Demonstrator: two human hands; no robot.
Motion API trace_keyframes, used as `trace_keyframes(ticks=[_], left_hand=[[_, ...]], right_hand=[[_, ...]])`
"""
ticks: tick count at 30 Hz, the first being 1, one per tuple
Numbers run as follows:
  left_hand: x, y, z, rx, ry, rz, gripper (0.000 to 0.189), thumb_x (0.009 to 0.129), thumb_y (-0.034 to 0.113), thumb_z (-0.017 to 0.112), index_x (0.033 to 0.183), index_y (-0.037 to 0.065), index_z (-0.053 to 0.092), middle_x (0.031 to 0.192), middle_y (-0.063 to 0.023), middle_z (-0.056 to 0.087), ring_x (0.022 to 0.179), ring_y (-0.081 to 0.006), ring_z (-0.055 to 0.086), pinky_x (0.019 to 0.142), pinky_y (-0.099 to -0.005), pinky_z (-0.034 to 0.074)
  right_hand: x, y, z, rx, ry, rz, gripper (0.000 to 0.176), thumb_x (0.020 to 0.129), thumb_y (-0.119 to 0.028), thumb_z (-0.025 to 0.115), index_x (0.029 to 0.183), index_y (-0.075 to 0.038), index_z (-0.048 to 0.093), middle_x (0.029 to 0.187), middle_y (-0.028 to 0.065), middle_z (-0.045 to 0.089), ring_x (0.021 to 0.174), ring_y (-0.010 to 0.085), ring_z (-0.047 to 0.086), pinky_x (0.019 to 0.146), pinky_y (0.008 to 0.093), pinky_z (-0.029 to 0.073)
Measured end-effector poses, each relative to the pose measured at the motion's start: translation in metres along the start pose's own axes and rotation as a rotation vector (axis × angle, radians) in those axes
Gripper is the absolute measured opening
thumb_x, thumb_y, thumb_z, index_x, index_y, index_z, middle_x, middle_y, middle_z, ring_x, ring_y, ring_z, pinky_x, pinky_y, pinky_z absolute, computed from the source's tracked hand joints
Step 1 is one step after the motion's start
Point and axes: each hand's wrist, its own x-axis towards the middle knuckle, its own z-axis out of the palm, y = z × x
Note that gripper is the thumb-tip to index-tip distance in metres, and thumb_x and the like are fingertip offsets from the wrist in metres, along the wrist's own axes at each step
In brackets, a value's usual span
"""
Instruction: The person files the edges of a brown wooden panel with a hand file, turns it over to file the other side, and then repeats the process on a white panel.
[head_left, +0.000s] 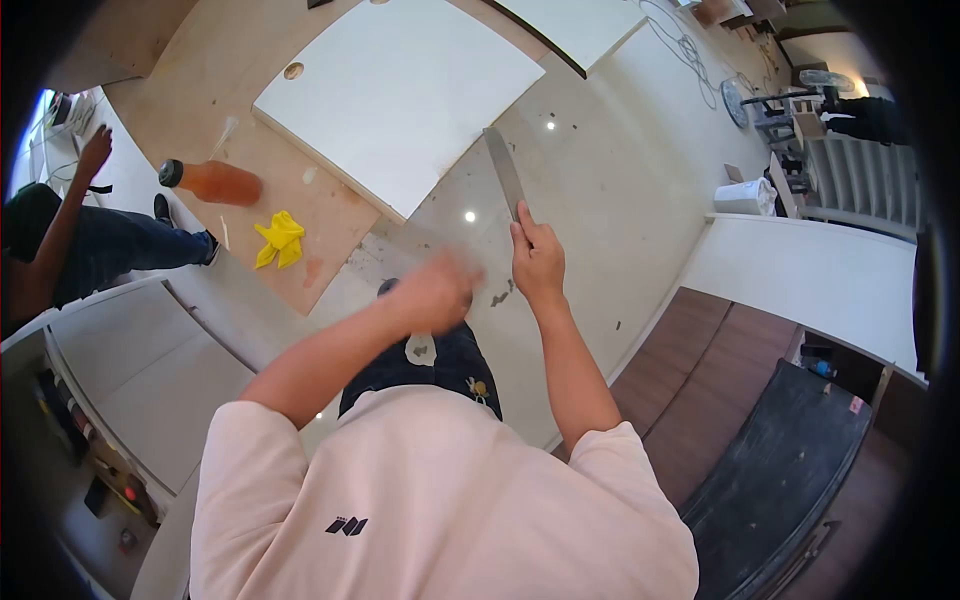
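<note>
My right hand grips one end of a long, flat grey metal file, thumb laid along it. The file points away from me, and its far end overlaps the right edge of a white panel in this view. My left hand, smeared by motion, is in front of my body, to the left of the right hand and apart from the file. The panel lies on a brown wooden board and has a round hole near its left corner.
On the board lie a bottle of orange liquid and a crumpled yellow cloth. Another person is at the left. A cabinet is at lower left, a dark curved panel at lower right, a white bucket at right.
</note>
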Motion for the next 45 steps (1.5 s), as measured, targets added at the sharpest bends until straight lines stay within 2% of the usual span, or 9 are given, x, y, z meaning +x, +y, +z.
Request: trace_keyframes(ticks=[1,6,7,9,12,18,24,30,45], left_hand=[[-0.006,0.012,0.005,-0.236,-0.165,0.225,0.049,0.086,0.026,0.069,0.128,0.003,0.063,0.147,-0.0182,0.050,0.145,-0.0361,0.036,0.122,-0.0514,0.022],[0.020,-0.079,-0.047,-0.012,0.628,-0.279,0.042,0.091,0.017,0.070,0.130,0.004,0.062,0.143,-0.0192,0.055,0.137,-0.0396,0.045,0.117,-0.0491,0.031],[0.028,-0.121,-0.064,0.044,0.703,-0.368,0.052,0.094,0.037,0.062,0.137,0.007,0.058,0.150,-0.0175,0.048,0.144,-0.0375,0.037,0.119,-0.0561,0.024],[0.047,-0.140,-0.103,0.264,0.521,-0.859,0.064,0.098,0.053,0.050,0.151,0.019,0.045,0.162,-0.0117,0.033,0.151,-0.0359,0.023,0.120,-0.0610,0.015],[0.059,-0.149,-0.097,0.380,0.483,-0.982,0.067,0.100,0.064,0.033,0.158,0.030,0.033,0.168,-0.0040,0.019,0.154,-0.0340,0.013,0.119,-0.0662,0.007],[0.057,-0.152,-0.088,0.418,0.475,-0.962,0.065,0.101,0.064,0.030,0.159,0.035,0.026,0.169,0.0006,0.016,0.155,-0.0347,0.011,0.117,-0.0695,0.006],[0.057,-0.151,-0.088,0.446,0.480,-0.966,0.062,0.102,0.061,0.029,0.159,0.034,0.027,0.168,0.0004,0.018,0.155,-0.0341,0.011,0.118,-0.0693,0.005],[0.059,-0.153,-0.087,0.424,0.481,-0.977,0.061,0.102,0.060,0.029,0.158,0.035,0.028,0.168,0.0010,0.019,0.155,-0.0332,0.011,0.119,-0.0681,0.004],[0.058,-0.150,-0.090,0.439,0.469,-0.987,0.060,0.103,0.059,0.029,0.158,0.037,0.028,0.168,0.0030,0.018,0.155,-0.0315,0.012,0.119,-0.0671,0.006]], right_hand=[[-0.001,0.002,-0.003,-0.002,0.001,-0.007,0.036,0.097,-0.025,0.065,0.133,-0.025,0.066,0.077,0.0062,0.056,0.069,0.0251,0.059,0.064,0.0377,0.051],[-0.005,-0.002,-0.002,-0.059,-0.038,-0.112,0.038,0.096,-0.026,0.067,0.133,-0.031,0.065,0.078,0.0057,0.055,0.066,0.0268,0.060,0.062,0.0392,0.052],[-0.008,-0.004,0.001,-0.073,-0.064,-0.124,0.039,0.095,-0.026,0.067,0.133,-0.033,0.065,0.078,0.0057,0.055,0.066,0.0273,0.060,0.061,0.0398,0.052],[-0.021,-0.007,0.003,-0.123,-0.131,-0.144,0.040,0.095,-0.026,0.067,0.134,-0.034,0.064,0.079,0.0063,0.055,0.066,0.0293,0.061,0.061,0.0404,0.052],[-0.007,-0.009,0.013,-0.189,-0.191,-0.164,0.041,0.095,-0.026,0.066,0.134,-0.035,0.063,0.079,0.0075,0.055,0.066,0.0315,0.062,0.061,0.0408,0.053],[0.088,-0.032,0.040,-0.180,-0.135,-0.224,0.037,0.095,-0.026,0.064,0.132,-0.033,0.065,0.079,0.0102,0.056,0.067,0.0331,0.062,0.061,0.0429,0.052],[-0.013,0.000,0.004,-0.065,-0.253,-0.095,0.033,0.098,-0.029,0.059,0.130,-0.031,0.066,0.082,0.0114,0.058,0.070,0.0346,0.062,0.061,0.0464,0.051],[0.100,-0.030,0.039,-0.137,-0.165,-0.205,0.034,0.097,-0.029,0.060,0.131,-0.031,0.065,0.082,0.0109,0.058,0.071,0.0341,0.063,0.062,0.0464,0.052],[0.052,-0.007,0.025,-0.145,-0.185,-0.312,0.034,0.098,-0.029,0.060,0.132,-0.031,0.065,0.083,0.0129,0.059,0.071,0.0355,0.063,0.061,0.0468,0.051]])
